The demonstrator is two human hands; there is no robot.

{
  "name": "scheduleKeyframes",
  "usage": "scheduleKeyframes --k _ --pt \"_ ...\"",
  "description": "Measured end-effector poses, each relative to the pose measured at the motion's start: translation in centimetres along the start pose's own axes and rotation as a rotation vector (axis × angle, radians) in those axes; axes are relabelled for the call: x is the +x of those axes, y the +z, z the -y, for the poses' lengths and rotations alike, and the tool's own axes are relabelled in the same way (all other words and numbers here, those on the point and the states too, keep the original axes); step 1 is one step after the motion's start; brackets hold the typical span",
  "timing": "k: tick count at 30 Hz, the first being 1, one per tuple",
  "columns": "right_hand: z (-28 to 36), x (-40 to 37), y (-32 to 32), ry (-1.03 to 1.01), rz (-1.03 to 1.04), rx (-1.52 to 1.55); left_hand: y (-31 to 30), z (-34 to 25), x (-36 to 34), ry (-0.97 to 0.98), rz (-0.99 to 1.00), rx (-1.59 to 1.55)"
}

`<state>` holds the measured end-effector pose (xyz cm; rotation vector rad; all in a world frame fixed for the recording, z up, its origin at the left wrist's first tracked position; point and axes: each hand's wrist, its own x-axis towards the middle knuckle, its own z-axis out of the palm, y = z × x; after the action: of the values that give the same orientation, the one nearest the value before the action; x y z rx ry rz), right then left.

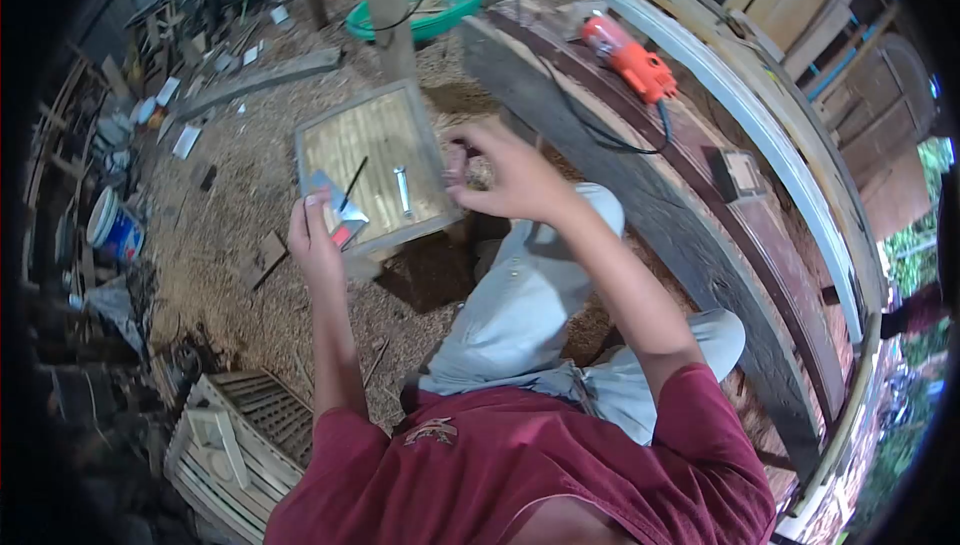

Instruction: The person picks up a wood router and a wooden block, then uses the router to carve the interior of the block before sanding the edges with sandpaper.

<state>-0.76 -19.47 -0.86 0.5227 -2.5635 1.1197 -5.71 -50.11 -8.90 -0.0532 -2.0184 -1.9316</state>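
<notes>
Watching by the head camera, I had the 2 hands apart. The left hand [317, 229] pinched a flat silvery piece [350, 212] at the near left corner of the small wooden counter [365, 140]. The right hand [518, 177] curled by the opposite edge; I couldn't tell whether it gripped anything. A metal wrench [402, 191] lay between them, a thin black rod [354, 183] nearer the piece. I judged the step to be steadying that piece; the next move called for a firm left pinch.
</notes>
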Motion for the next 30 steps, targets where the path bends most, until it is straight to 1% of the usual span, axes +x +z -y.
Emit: scheduleKeyframes --k 2,3,4,6,7,8,11,12,14,15,16,17,19,20,22,23,24,25,27,28,30 --pt "-0.1 4.0 4.9 0.125 0.27 -0.007 -2.5 0.8 -0.5 -0.131 -0.07 0.002" --pt "-0.5 5.9 6.8 0.255 0.437 -0.031 -3.5 1.3 -0.6 -0.195 -0.1 0.002" --pt "-0.9 7.3 8.7 0.383 0.601 -0.057 -4.3 3.1 -0.5 -0.146 -0.089 0.048" --pt "-4.8 7.8 14.7 0.263 0.594 -0.238 -5.2 5.4 -0.2 -0.149 -0.036 0.17" --pt "-6.0 8.2 16.7 0.207 0.588 -0.331 -5.4 6.4 -0.1 -0.153 -0.006 0.228" --pt "-5.0 8.2 17.2 0.292 0.625 -0.34 -5.4 7.4 -0.2 -0.139 0.024 0.239" --pt "-7.7 4.4 20.3 0.172 0.286 -0.376 -4.4 10.7 -0.9 -0.242 -0.017 0.143" --pt "-7.9 4.7 20.0 0.249 0.399 -0.336 -4.1 11.1 -1.2 -0.275 -0.002 0.143" --pt "-6.9 5.2 18.3 0.249 0.338 -0.297 -2.9 11.3 -1.9 -0.321 0.065 0.14" --pt "-6.8 5.5 17.2 0.252 0.291 -0.289 -2.2 12.0 -2.0 -0.325 0.124 0.087" --pt "-7.3 5.3 16.9 0.278 0.19 -0.293 -1.4 13.3 -2.2 -0.324 0.186 0.03" --pt "-6.5 5.3 15.2 0.328 0.138 -0.294 -0.5 14.0 -1.9 -0.324 0.249 -0.028" --pt "-6.5 4.4 12.0 0.355 -0.047 -0.231 1.5 14.1 -1.0 -0.316 0.38 -0.075" --pt "-6.7 3.9 10.0 0.35 -0.133 -0.268 2.5 14.1 -0.7 -0.315 0.437 -0.097" --pt "-6.4 2.6 5.2 0.323 -0.296 -0.345 5.4 12.8 -0.2 -0.302 0.468 -0.138" --pt "-6.2 2.0 2.7 0.286 -0.394 -0.404 6.7 12.0 -0.1 -0.298 0.479 -0.159" --pt "-6.0 1.6 -0.3 0.245 -0.487 -0.462 7.9 11.4 0.1 -0.233 0.534 -0.14" --pt "-6.0 1.3 -3.0 0.201 -0.578 -0.519 9.2 10.6 0.2 -0.238 0.56 -0.173" --pt "-6.5 1.0 -8.4 0.214 -0.687 -0.673 12.2 8.5 0.0 -0.246 0.61 -0.238" --pt "-7.2 1.2 -10.6 0.238 -0.708 -0.755 13.7 7.1 -0.4 -0.28 0.616 -0.295" --pt "-9.4 1.8 -13.9 0.257 -0.732 -0.879 16.1 4.2 -1.2 -0.227 0.685 -0.318"
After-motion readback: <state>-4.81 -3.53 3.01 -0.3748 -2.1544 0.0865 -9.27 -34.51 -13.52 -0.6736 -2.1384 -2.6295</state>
